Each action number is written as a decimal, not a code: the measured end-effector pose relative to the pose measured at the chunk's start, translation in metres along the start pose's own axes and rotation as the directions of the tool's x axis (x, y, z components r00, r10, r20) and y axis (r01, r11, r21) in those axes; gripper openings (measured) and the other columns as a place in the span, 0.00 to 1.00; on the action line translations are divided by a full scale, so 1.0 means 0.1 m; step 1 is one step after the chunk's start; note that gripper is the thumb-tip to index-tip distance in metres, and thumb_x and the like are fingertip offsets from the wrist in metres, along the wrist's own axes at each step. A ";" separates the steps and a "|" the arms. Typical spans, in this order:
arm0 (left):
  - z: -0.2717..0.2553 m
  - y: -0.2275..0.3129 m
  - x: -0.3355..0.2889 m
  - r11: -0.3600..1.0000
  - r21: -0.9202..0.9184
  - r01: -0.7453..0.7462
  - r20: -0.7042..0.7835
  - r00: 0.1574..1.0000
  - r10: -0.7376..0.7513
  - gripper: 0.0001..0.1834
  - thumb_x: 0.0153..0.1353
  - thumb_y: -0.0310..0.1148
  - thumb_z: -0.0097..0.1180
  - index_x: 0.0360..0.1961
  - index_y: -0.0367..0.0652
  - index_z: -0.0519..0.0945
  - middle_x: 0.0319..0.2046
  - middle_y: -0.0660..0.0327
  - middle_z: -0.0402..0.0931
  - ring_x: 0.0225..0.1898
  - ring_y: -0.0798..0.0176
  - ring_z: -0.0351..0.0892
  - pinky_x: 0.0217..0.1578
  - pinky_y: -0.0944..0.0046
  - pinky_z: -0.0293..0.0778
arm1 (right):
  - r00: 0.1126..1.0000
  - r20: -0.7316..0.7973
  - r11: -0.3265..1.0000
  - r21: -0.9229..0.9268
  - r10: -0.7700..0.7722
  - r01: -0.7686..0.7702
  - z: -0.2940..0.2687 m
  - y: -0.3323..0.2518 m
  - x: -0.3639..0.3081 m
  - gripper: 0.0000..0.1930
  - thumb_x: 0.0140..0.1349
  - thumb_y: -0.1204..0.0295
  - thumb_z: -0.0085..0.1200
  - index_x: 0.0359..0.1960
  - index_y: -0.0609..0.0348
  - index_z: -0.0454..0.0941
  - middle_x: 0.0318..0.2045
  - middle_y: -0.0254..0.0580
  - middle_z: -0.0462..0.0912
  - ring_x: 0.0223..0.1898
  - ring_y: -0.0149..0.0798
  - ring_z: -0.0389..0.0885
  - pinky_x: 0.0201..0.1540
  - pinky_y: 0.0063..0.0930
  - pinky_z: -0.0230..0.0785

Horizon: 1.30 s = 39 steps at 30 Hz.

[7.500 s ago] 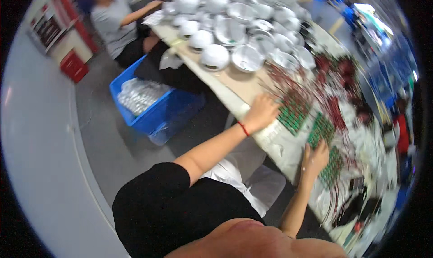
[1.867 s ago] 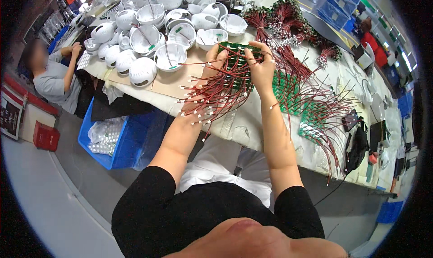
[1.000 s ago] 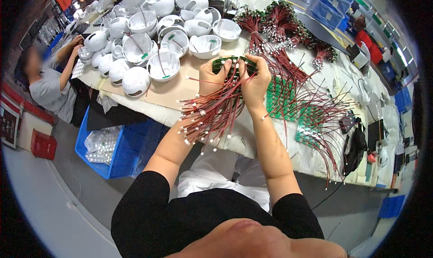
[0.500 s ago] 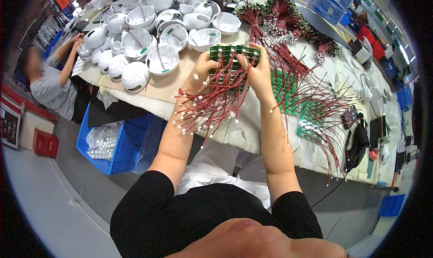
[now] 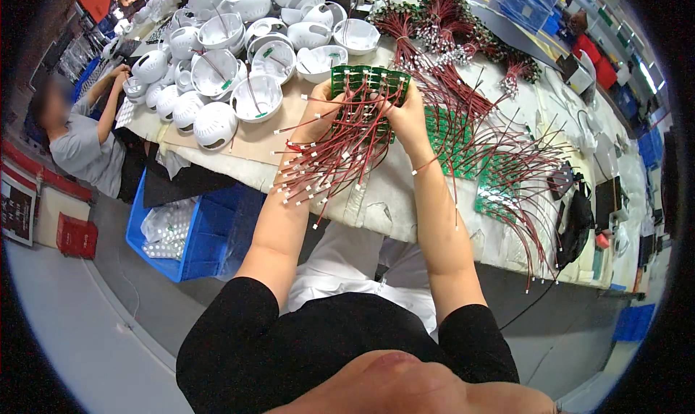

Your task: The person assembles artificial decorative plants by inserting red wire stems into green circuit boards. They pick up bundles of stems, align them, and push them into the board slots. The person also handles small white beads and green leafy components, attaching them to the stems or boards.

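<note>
Between my two hands a green circuit board panel (image 5: pixel 369 78) is held up above the front of the table. Many dark red wires (image 5: pixel 340 150) with small white connectors hang from it toward me, over my left wrist. My left hand (image 5: pixel 316 116) grips the panel's left side, and my right hand (image 5: pixel 407 119) grips its right side with the thumb across the front. Some fingers are hidden behind the panel. Just right of my right hand, more green circuit board panels (image 5: pixel 450 140) with red wires lie on the table.
White perforated plastic shells (image 5: pixel 216 124) are heaped at the back left. Bundles of wired boards (image 5: pixel 441 23) lie at the back right of the covered table (image 5: pixel 376 215). A blue bin (image 5: pixel 190 247) stands below the left edge, near a seated person in grey (image 5: pixel 87 142).
Both hands have shifted slightly left with the circuit board panel, which still stays between them. Its hanging wires have swung a little.
</note>
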State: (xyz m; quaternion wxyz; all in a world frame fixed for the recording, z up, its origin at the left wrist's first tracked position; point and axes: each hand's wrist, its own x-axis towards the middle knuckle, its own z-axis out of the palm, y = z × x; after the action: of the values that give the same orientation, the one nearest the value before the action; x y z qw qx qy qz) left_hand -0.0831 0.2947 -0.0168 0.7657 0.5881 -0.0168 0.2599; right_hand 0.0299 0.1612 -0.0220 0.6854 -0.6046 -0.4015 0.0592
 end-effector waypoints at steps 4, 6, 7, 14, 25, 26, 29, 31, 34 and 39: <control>-0.05 -0.09 0.07 0.984 0.179 -0.011 -0.066 0.998 0.023 0.09 0.60 0.30 0.56 0.40 0.37 0.78 0.33 0.65 0.79 0.33 0.76 0.75 0.32 0.74 0.73 | 0.986 -0.161 0.996 -0.087 -0.032 0.018 0.12 -0.21 -0.06 0.18 0.49 0.73 0.64 0.40 0.63 0.70 0.31 0.41 0.81 0.32 0.35 0.79 0.38 0.30 0.70; 0.00 -0.12 0.06 0.982 0.189 -0.008 -0.105 0.994 0.028 0.09 0.59 0.32 0.58 0.37 0.36 0.79 0.30 0.66 0.79 0.30 0.76 0.74 0.29 0.74 0.71 | 0.977 -0.208 0.990 -0.136 -0.051 0.023 0.16 -0.21 -0.07 0.19 0.48 0.74 0.64 0.40 0.63 0.70 0.31 0.45 0.82 0.32 0.39 0.81 0.36 0.31 0.71; 0.01 -0.12 0.06 0.974 0.227 -0.004 -0.113 0.993 0.030 0.10 0.59 0.32 0.58 0.37 0.36 0.79 0.30 0.66 0.79 0.30 0.76 0.73 0.29 0.74 0.71 | 0.969 -0.237 0.987 -0.156 -0.068 0.031 0.17 -0.17 -0.08 0.19 0.48 0.74 0.64 0.40 0.63 0.70 0.30 0.45 0.82 0.31 0.40 0.81 0.36 0.31 0.71; 0.08 -0.12 0.04 0.962 0.263 -0.071 -0.148 0.983 0.113 0.10 0.59 0.33 0.58 0.35 0.35 0.79 0.29 0.66 0.78 0.30 0.76 0.72 0.29 0.72 0.71 | 0.945 -0.325 0.971 -0.237 -0.049 -0.031 0.28 -0.25 -0.11 0.18 0.48 0.75 0.62 0.40 0.64 0.70 0.31 0.46 0.81 0.32 0.41 0.80 0.36 0.32 0.71; -0.24 -0.11 0.03 0.962 -0.118 0.244 0.078 0.969 -0.236 0.18 0.58 0.33 0.57 0.49 0.38 0.74 0.39 0.63 0.78 0.36 0.70 0.76 0.36 0.68 0.75 | 0.861 0.448 0.746 0.482 0.241 -0.460 -0.25 -0.18 -0.01 0.23 0.54 0.76 0.50 0.54 0.63 0.66 0.47 0.36 0.75 0.48 0.32 0.72 0.54 0.26 0.62; -0.41 -0.20 0.08 0.958 -0.097 0.269 0.121 0.959 -0.257 0.19 0.59 0.32 0.56 0.50 0.37 0.73 0.41 0.61 0.77 0.38 0.69 0.77 0.39 0.66 0.75 | 0.849 0.489 0.751 0.479 0.203 -0.455 -0.24 -0.17 0.00 0.24 0.52 0.77 0.50 0.54 0.63 0.66 0.48 0.36 0.75 0.48 0.32 0.72 0.54 0.27 0.61; -0.27 -0.04 -0.01 0.929 -0.242 0.280 0.239 0.945 -0.223 0.19 0.59 0.30 0.54 0.50 0.33 0.71 0.45 0.56 0.76 0.43 0.65 0.77 0.45 0.63 0.74 | 0.832 0.503 0.827 0.346 0.236 -0.444 -0.31 -0.21 -0.03 0.28 0.47 0.80 0.49 0.55 0.63 0.65 0.49 0.36 0.74 0.51 0.31 0.70 0.57 0.26 0.58; -0.30 -0.01 -0.03 0.907 -0.279 0.316 0.285 0.929 -0.236 0.19 0.58 0.28 0.55 0.51 0.33 0.71 0.45 0.55 0.76 0.43 0.63 0.78 0.46 0.63 0.75 | 0.843 0.479 0.879 0.258 0.245 -0.402 -0.28 -0.24 -0.04 0.29 0.45 0.82 0.49 0.55 0.64 0.65 0.50 0.36 0.74 0.51 0.30 0.69 0.58 0.26 0.57; -0.20 0.08 -0.09 0.890 -0.333 0.311 0.295 0.931 -0.214 0.18 0.59 0.30 0.54 0.49 0.33 0.72 0.44 0.56 0.77 0.42 0.63 0.78 0.45 0.64 0.75 | 0.849 0.504 0.822 0.407 0.162 -0.399 -0.30 -0.22 -0.04 0.29 0.46 0.81 0.50 0.56 0.64 0.65 0.49 0.35 0.74 0.50 0.30 0.71 0.58 0.26 0.58; -0.23 0.08 -0.06 0.942 -0.157 0.297 0.132 0.951 -0.278 0.17 0.62 0.33 0.53 0.50 0.35 0.72 0.44 0.57 0.77 0.41 0.67 0.79 0.42 0.67 0.77 | 0.857 0.478 0.856 0.345 0.193 -0.386 -0.25 -0.14 -0.01 0.29 0.47 0.81 0.54 0.55 0.63 0.64 0.48 0.36 0.74 0.49 0.30 0.71 0.57 0.25 0.59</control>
State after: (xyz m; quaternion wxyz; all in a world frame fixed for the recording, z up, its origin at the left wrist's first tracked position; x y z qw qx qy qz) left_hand -0.0981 0.3144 -0.0185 0.8422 0.5277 0.0051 0.1106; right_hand 0.0397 0.1372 -0.0091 0.6790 -0.4653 -0.4203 0.3819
